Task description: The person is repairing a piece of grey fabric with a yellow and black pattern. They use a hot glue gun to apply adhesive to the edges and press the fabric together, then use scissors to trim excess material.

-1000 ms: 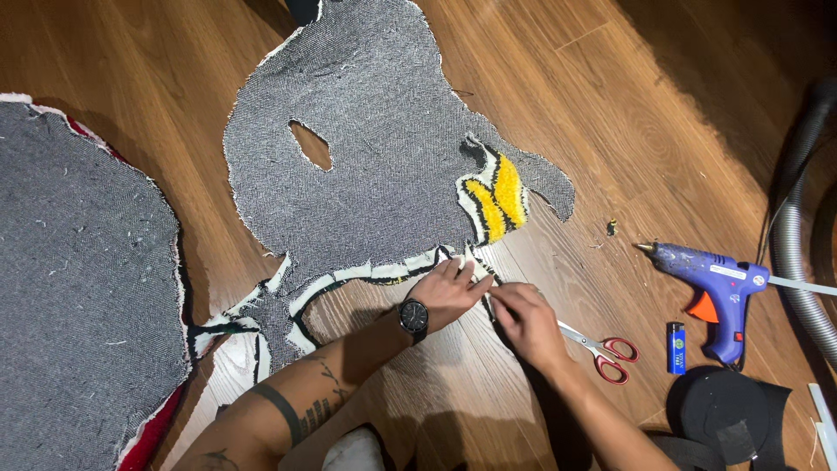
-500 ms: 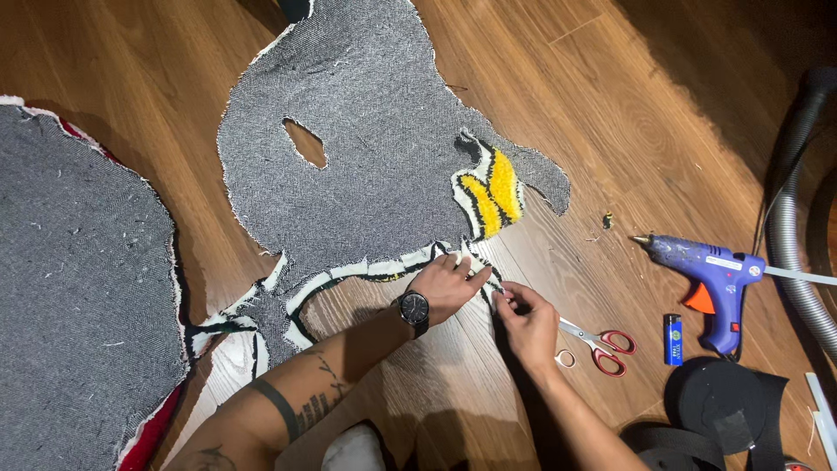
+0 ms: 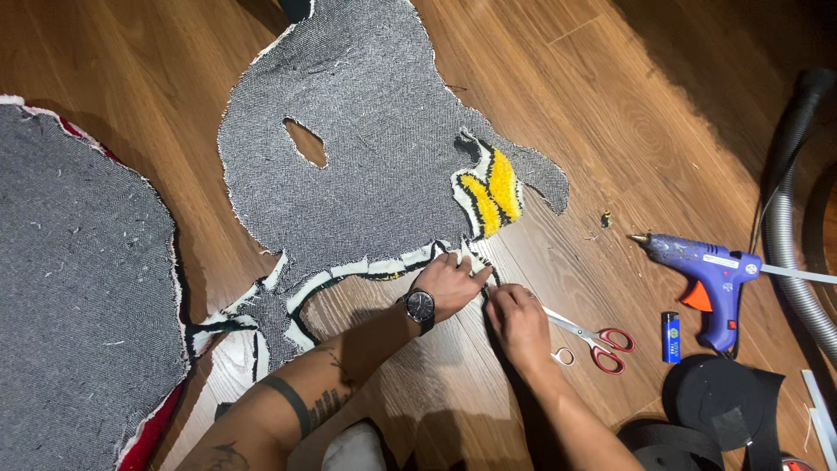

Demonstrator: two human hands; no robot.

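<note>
A grey-backed tufted rug piece point(image 3: 366, 139) lies face down on the wooden floor point(image 3: 610, 105), its lower edge folded up to show white and black pile; a flap at its right side is turned over, showing yellow and black tufting point(image 3: 493, 192). An oval hole is cut through the rug piece left of its centre.

The left hand point(image 3: 449, 283) rests at the rug piece's lower edge, fingers bent and pressing on the folded border; it wears a black wristwatch point(image 3: 420, 305). The right hand point(image 3: 519, 323) is just beside the left, below the same edge, fingers drawn together at the border. Whether it pinches fabric or a small object cannot be told.

Red-handled scissors point(image 3: 593, 336) lie on the floor just right of the right hand, blades partly under it. Further right of the rug piece lie a blue glue gun point(image 3: 711, 270) with an orange trigger and a small blue lighter point(image 3: 670, 336) beside it. A grey ribbed hose point(image 3: 789, 201) curves along the far right. A roll of black tape point(image 3: 715, 397) sits below the glue gun. Well left of the rug piece lies a second grey-backed rug point(image 3: 78, 288) with a red edge.
</note>
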